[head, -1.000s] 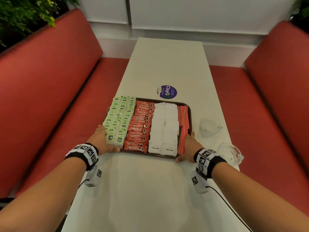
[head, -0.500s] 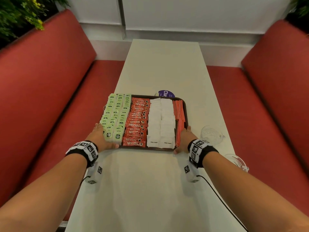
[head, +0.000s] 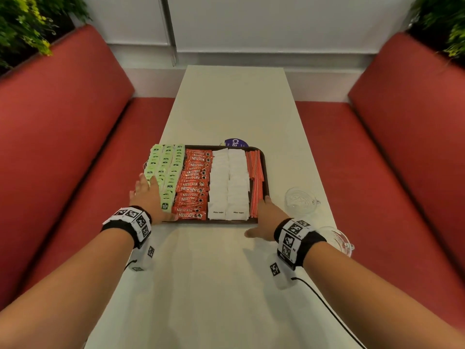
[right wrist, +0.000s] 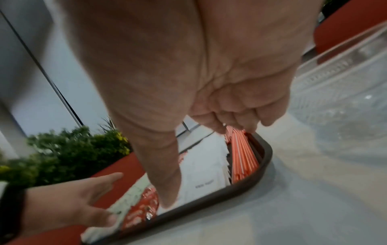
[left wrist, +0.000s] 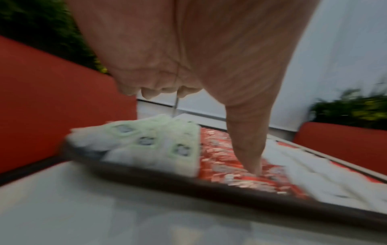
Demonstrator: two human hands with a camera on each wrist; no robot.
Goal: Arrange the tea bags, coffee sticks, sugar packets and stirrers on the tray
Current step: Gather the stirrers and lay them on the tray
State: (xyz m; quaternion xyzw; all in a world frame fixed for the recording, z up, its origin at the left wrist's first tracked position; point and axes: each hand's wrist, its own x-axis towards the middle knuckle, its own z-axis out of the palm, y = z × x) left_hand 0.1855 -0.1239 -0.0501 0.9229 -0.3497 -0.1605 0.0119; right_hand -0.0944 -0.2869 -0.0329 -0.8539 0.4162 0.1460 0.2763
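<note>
The tray [head: 265, 172] on the table [head: 234, 102] holds green tea bags [head: 166, 170], coffee sticks [head: 195, 185], sugar packets [head: 229, 182] and stirrers [head: 255, 177]. The left hand [head: 148, 197] and right hand [head: 266, 217], fingers spread, grip nothing at its near corners.

Both hands have let go of the tray [head: 266, 172] — a second ago they gripped its near corners. The left hand [head: 148, 197] now lies spread by the green tea bags [head: 166, 170], the right hand [head: 266, 220] drawn back, fingers loose — the purple sticker [head: 235, 143] now half hidden behind the tray's far rim.
</note>
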